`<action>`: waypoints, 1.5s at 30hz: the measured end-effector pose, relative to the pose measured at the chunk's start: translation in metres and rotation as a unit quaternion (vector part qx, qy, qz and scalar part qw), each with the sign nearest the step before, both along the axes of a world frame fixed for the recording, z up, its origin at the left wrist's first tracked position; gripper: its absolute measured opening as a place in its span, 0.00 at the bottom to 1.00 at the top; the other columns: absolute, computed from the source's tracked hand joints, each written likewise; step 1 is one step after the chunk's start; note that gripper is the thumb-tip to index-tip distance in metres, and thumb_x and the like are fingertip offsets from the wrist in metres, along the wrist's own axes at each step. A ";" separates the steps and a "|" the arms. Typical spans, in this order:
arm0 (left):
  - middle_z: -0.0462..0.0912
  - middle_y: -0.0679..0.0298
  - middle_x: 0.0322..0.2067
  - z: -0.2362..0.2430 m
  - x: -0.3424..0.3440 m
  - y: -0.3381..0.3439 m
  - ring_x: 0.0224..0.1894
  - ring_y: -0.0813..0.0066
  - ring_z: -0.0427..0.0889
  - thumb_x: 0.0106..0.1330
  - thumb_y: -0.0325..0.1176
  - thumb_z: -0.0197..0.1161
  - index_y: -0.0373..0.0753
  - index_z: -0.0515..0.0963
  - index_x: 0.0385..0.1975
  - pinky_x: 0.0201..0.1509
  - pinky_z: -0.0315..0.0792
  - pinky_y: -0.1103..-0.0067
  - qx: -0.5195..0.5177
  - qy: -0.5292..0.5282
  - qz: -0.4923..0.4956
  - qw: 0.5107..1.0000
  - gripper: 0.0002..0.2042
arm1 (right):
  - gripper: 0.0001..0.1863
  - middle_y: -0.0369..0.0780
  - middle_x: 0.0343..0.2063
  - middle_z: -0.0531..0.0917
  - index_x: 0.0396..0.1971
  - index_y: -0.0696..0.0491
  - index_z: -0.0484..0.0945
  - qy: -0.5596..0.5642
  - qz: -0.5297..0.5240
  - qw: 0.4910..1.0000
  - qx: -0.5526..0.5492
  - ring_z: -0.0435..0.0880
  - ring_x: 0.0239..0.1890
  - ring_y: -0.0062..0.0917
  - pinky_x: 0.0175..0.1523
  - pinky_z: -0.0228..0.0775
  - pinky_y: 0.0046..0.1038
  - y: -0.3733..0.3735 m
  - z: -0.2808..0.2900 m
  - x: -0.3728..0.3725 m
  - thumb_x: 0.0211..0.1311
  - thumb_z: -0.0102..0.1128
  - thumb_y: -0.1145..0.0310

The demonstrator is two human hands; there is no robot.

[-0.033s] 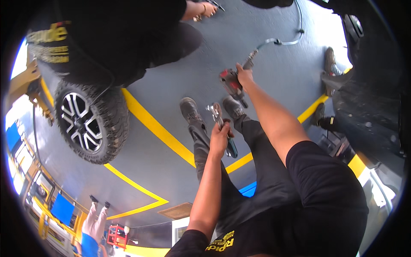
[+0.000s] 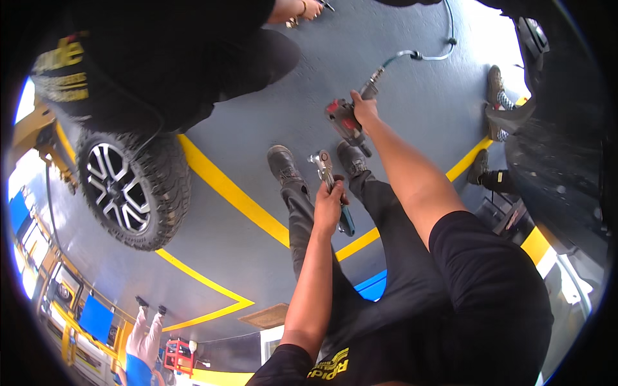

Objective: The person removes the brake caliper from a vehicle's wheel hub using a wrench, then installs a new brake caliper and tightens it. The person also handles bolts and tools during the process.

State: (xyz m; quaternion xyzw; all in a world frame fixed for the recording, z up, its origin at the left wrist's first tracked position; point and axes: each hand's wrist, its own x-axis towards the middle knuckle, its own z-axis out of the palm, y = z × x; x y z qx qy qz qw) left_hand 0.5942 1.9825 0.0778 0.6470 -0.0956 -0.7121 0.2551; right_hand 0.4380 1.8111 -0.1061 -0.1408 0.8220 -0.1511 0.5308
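My left hand is closed round a chrome ratchet wrench, held in front of my legs with its head pointing up and away from me. Its teal and dark handle end sticks out below my fingers. Farther out and to the right, my right hand grips the handle of a black and red air impact wrench. The impact wrench's nose points down toward my right shoe. From its handle end an air hose runs to the far right.
A co-worker in black bends at the upper left, a hand holding a small tool. Beside them stands a wheel with a knobbly tyre. Dark vehicle bodywork borders the right, near other people's shoes. Yellow lines cross the grey floor.
The view has shifted slightly. The impact wrench and ratchet wrench sit a little farther left and higher in the picture. Both hands keep their grips.
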 end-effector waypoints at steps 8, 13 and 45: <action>0.70 0.70 0.23 -0.038 0.035 -0.036 0.25 0.83 0.70 0.72 0.32 0.55 0.30 0.73 0.56 0.31 0.68 0.82 0.092 -0.031 -0.104 0.990 0.16 | 0.54 0.60 0.58 0.74 0.63 0.68 0.52 0.030 0.025 0.997 0.060 0.75 0.63 0.47 0.65 0.65 0.38 -0.027 -0.066 0.035 0.58 0.61 0.34; 0.72 0.69 0.24 -0.034 0.027 -0.067 0.25 0.83 0.69 0.71 0.32 0.56 0.30 0.72 0.58 0.32 0.67 0.82 0.078 -0.096 -0.168 0.978 0.19 | 0.50 0.61 0.59 0.73 0.60 0.67 0.53 0.048 -0.035 0.994 0.096 0.73 0.64 0.49 0.68 0.64 0.38 -0.018 -0.115 0.042 0.59 0.65 0.40; 0.81 0.63 0.33 -0.067 -0.004 -0.070 0.37 0.77 0.78 0.67 0.27 0.57 0.36 0.75 0.54 0.48 0.70 0.78 0.099 -0.128 -0.064 0.985 0.16 | 0.37 0.54 0.56 0.79 0.61 0.62 0.70 -0.246 0.236 0.936 0.086 0.80 0.58 0.41 0.56 0.74 0.35 0.020 -0.088 0.005 0.65 0.58 0.44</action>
